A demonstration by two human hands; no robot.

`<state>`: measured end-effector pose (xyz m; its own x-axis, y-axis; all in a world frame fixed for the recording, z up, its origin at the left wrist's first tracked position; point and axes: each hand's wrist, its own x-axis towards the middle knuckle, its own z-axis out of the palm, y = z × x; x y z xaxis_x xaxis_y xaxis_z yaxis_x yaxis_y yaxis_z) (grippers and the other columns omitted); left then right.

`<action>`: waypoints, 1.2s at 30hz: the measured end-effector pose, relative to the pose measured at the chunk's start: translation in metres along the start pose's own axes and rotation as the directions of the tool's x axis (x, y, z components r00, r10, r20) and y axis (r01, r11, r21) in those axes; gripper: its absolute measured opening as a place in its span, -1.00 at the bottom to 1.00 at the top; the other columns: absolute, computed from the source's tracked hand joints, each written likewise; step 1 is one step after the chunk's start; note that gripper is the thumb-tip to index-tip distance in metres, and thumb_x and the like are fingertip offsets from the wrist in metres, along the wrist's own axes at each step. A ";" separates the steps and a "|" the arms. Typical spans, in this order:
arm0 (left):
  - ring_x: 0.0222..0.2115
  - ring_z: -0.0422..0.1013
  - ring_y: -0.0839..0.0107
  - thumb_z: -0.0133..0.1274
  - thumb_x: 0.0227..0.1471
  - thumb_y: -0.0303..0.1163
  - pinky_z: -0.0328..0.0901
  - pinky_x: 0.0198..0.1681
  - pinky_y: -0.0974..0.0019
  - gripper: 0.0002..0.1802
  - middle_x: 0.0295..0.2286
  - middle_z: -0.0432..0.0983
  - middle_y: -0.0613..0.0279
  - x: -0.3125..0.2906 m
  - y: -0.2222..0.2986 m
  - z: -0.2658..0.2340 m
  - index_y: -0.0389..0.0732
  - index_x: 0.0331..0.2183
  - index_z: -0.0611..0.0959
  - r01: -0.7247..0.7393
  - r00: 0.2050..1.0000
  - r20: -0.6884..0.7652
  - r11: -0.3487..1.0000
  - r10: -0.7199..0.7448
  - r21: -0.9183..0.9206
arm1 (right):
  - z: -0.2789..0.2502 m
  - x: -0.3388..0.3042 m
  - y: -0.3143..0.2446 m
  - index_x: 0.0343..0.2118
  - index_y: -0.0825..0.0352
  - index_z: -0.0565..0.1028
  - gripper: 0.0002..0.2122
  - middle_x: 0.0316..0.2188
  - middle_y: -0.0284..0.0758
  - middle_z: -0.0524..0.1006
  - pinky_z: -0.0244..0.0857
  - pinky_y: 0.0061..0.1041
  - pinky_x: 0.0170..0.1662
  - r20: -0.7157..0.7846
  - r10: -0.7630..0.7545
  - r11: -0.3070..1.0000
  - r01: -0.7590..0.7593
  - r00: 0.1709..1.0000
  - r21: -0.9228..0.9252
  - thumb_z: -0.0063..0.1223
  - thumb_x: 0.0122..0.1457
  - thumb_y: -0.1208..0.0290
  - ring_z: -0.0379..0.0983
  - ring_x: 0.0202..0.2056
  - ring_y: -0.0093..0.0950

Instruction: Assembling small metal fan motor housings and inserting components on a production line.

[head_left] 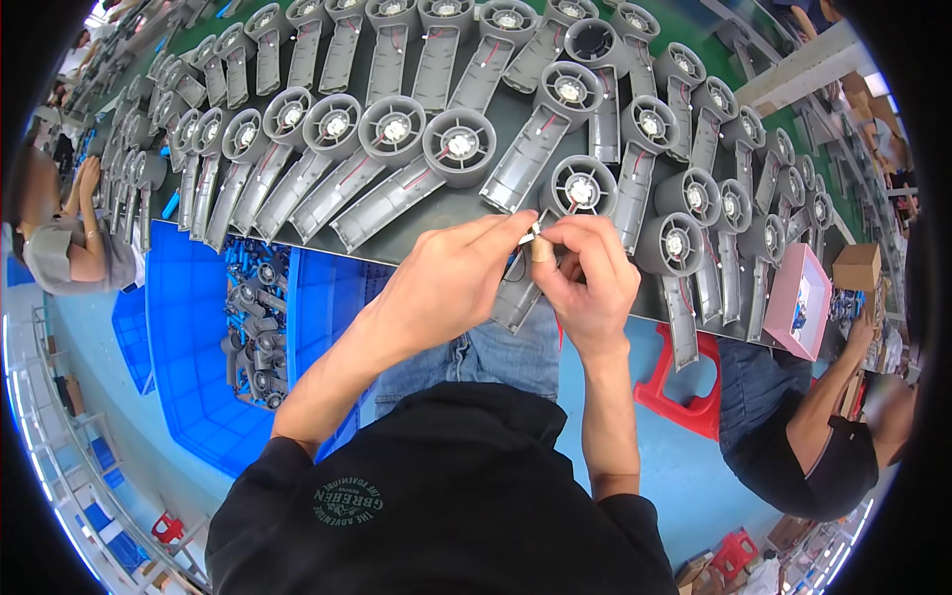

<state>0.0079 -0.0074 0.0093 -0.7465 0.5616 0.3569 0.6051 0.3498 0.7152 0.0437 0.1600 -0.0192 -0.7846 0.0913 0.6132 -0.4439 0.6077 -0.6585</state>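
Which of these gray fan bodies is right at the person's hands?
The gray fan body whose handle shows between the left hand and right hand; no other one's handle shows there.

Reached to the near edge of a dark table [405,236], dressed in a black top [446,496] and blue jeans [486,362]. Pinched a small white part [536,229] between the fingertips of the left hand [436,283] and right hand [597,283], with a beige wrap [542,250] on one right-hand fingertip. Worked over a grey fan housing [516,302], partly hidden by the hands. Faced many similar grey housings [458,149] in curving rows, with white centres and thin red wires. Had a blue bin [193,347] of grey and blue parts below left, a red stool [677,415] below right, and a pink box [799,300] near the table's right end. Shared the space with a dark-shirted co-worker [818,451] at right.
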 end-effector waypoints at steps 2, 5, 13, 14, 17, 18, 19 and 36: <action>-0.37 0.53 0.07 0.00 -0.05 -0.70 0.41 -0.35 0.24 -0.59 -0.33 0.55 -0.08 0.001 -0.001 -0.001 -0.35 -0.07 0.54 0.039 0.999 0.017 0.999 -0.038 -0.016 | 0.000 0.002 0.001 -0.43 0.40 0.50 -0.83 -0.42 -0.34 0.50 0.11 -0.72 -0.69 0.005 -0.006 1.000 0.006 1.000 -0.009 0.25 -0.10 0.70 0.27 -0.71 -0.76; -0.38 0.53 0.06 0.01 -0.05 -0.70 0.41 -0.35 0.23 -0.58 -0.35 0.56 -0.07 0.001 -0.002 0.001 -0.34 -0.07 0.53 -0.005 1.000 -0.011 1.000 0.005 0.010 | 0.001 0.003 0.003 -0.43 0.40 0.50 -0.83 -0.44 -0.35 0.50 0.12 -0.71 -0.69 -0.004 -0.028 0.999 0.028 1.000 -0.029 0.25 -0.10 0.70 0.28 -0.71 -0.75; -0.40 0.52 0.08 0.04 -0.14 -0.69 0.41 -0.36 0.20 -0.53 -0.35 0.56 -0.06 0.002 -0.002 -0.003 -0.37 -0.08 0.53 -0.096 0.995 0.058 0.980 0.087 0.176 | -0.001 0.004 0.009 -0.46 0.39 0.51 -0.83 -0.46 -0.36 0.52 0.17 -0.69 -0.67 -0.004 -0.121 0.990 0.120 0.993 -0.074 0.27 -0.14 0.69 0.30 -0.71 -0.70; -0.40 0.52 0.08 0.04 -0.14 -0.69 0.41 -0.36 0.20 -0.53 -0.35 0.56 -0.06 0.003 -0.003 -0.003 -0.37 -0.08 0.53 -0.095 0.995 0.057 0.980 0.086 0.175 | -0.001 0.006 0.009 -0.47 0.38 0.51 -0.83 -0.46 -0.36 0.52 0.18 -0.69 -0.67 0.003 -0.128 0.987 0.128 0.992 -0.094 0.28 -0.15 0.67 0.31 -0.70 -0.69; -0.40 0.52 0.09 0.04 -0.19 -0.69 0.41 -0.33 0.19 -0.52 -0.34 0.56 -0.06 0.004 -0.007 -0.003 -0.38 -0.10 0.54 -0.159 0.987 0.044 0.963 0.153 0.219 | -0.004 0.008 0.008 -0.48 0.35 0.52 -0.83 -0.47 -0.38 0.52 0.21 -0.68 -0.65 0.027 -0.131 0.985 0.133 0.991 -0.109 0.28 -0.16 0.66 0.33 -0.69 -0.68; -0.39 0.52 0.08 0.03 -0.19 -0.69 0.41 -0.31 0.19 -0.52 -0.33 0.56 -0.06 0.004 -0.010 -0.003 -0.38 -0.10 0.55 -0.193 0.981 0.054 0.956 0.185 0.221 | -0.004 0.008 0.007 -0.48 0.34 0.52 -0.83 -0.47 -0.39 0.53 0.22 -0.68 -0.64 0.044 -0.125 0.986 0.129 0.991 -0.105 0.29 -0.16 0.65 0.34 -0.68 -0.67; -0.38 0.52 0.08 0.03 -0.20 -0.70 0.41 -0.29 0.18 -0.52 -0.33 0.56 -0.05 0.003 -0.011 -0.004 -0.38 -0.11 0.55 -0.228 0.974 0.064 0.948 0.219 0.223 | -0.005 0.008 0.007 -0.48 0.34 0.52 -0.83 -0.47 -0.39 0.53 0.22 -0.68 -0.64 0.044 -0.126 0.986 0.130 0.991 -0.106 0.29 -0.16 0.65 0.34 -0.68 -0.67; -0.37 0.53 0.33 0.04 -0.03 -0.65 0.39 -0.29 0.39 -0.74 -0.40 0.56 0.05 0.010 0.003 -0.006 -0.36 -0.22 0.63 0.152 0.986 -0.003 0.917 -0.165 -0.368 | -0.019 -0.039 -0.055 -0.42 0.41 0.51 -0.88 -0.70 -0.52 0.41 0.00 -0.75 -0.66 0.065 0.795 0.566 -0.776 0.604 0.279 0.13 0.17 0.46 0.22 -0.69 -0.78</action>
<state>0.0007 -0.0047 0.0186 -0.8370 0.4939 0.2356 0.3392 0.1303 0.9316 0.1068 0.1380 0.0009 -0.8545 0.4867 -0.1814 0.2365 0.0536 -0.9701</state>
